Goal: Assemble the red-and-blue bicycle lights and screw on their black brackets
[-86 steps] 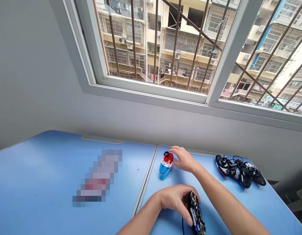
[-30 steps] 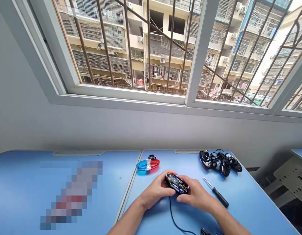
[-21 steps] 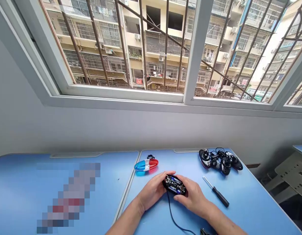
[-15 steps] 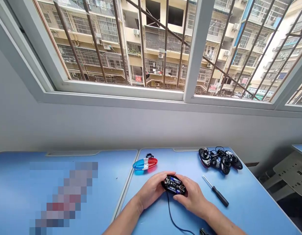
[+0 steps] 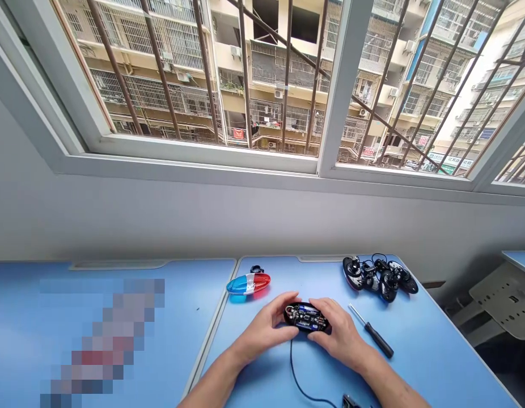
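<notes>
Between my two hands is a black oval battery housing [image 5: 305, 317], its inner side facing up with blue batteries and a circuit board showing. My left hand [image 5: 269, 326] grips its left end, thumb at the near edge and fingers at the far edge. Around the right end, my right hand [image 5: 339, 330] is closed in the same way. A black cable [image 5: 297, 381] runs from the housing toward the near edge of the view, close to a small black part [image 5: 350, 401]. Beyond my left hand lies a blue, clear and red oval plastic cover [image 5: 248, 284].
A black-handled screwdriver [image 5: 378, 339] lies right of my right hand. Several black-and-silver horn-like pieces with cables [image 5: 379, 277] sit at the far right of the blue table [image 5: 432, 340]. A small black ring-like part [image 5: 257, 269] is behind the cover. A pixelated patch covers the left table.
The housing has been turned to lie more level and shifted slightly right. My left thumb has come to its near edge. The camera view has shifted a little.
</notes>
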Action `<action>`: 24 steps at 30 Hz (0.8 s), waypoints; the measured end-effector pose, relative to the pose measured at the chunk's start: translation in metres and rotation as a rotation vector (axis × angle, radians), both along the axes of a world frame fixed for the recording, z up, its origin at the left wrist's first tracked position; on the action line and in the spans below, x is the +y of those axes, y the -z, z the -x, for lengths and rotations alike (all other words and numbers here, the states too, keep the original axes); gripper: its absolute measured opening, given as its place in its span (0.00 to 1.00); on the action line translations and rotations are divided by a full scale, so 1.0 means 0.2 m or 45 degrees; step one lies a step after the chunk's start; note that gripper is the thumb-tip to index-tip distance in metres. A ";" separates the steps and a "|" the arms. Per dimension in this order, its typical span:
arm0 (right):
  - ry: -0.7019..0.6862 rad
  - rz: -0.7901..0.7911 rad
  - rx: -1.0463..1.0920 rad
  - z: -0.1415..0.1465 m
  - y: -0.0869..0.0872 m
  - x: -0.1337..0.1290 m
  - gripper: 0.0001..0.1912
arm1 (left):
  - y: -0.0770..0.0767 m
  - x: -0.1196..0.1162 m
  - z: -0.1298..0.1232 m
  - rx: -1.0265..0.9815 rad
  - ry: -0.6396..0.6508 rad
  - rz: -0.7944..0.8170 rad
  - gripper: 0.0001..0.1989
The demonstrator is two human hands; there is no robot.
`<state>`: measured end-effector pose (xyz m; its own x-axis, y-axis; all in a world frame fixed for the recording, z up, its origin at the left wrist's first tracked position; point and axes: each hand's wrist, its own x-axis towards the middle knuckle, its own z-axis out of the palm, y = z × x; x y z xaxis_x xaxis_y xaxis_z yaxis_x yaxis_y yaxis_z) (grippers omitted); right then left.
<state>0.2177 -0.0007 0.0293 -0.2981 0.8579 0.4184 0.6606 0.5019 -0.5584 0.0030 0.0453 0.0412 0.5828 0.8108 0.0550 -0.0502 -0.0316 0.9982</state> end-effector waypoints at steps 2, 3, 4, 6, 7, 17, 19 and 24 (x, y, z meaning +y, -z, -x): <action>-0.003 0.004 -0.025 -0.01 0.00 0.01 0.34 | 0.02 -0.01 -0.01 0.181 -0.039 -0.220 0.35; -0.002 0.008 -0.029 -0.01 0.00 0.01 0.34 | 0.02 -0.02 -0.01 0.268 -0.067 -0.340 0.35; -0.002 0.012 -0.030 -0.02 0.00 0.01 0.34 | 0.03 -0.02 -0.01 0.337 -0.096 -0.451 0.34; 0.005 0.025 -0.032 -0.01 0.00 0.01 0.34 | 0.04 -0.02 -0.01 0.405 -0.134 -0.606 0.32; 0.011 0.036 -0.036 -0.01 0.00 0.01 0.34 | 0.04 -0.02 0.00 0.416 -0.142 -0.644 0.30; -0.005 0.028 -0.055 -0.01 -0.04 0.00 0.31 | 0.01 -0.02 0.00 0.481 -0.165 -0.652 0.24; -0.012 0.046 -0.065 -0.01 -0.05 -0.01 0.30 | 0.01 -0.02 0.00 0.495 -0.144 -0.665 0.27; -0.014 0.087 -0.134 -0.03 -0.08 -0.02 0.31 | 0.01 -0.03 -0.01 0.508 -0.098 -0.714 0.24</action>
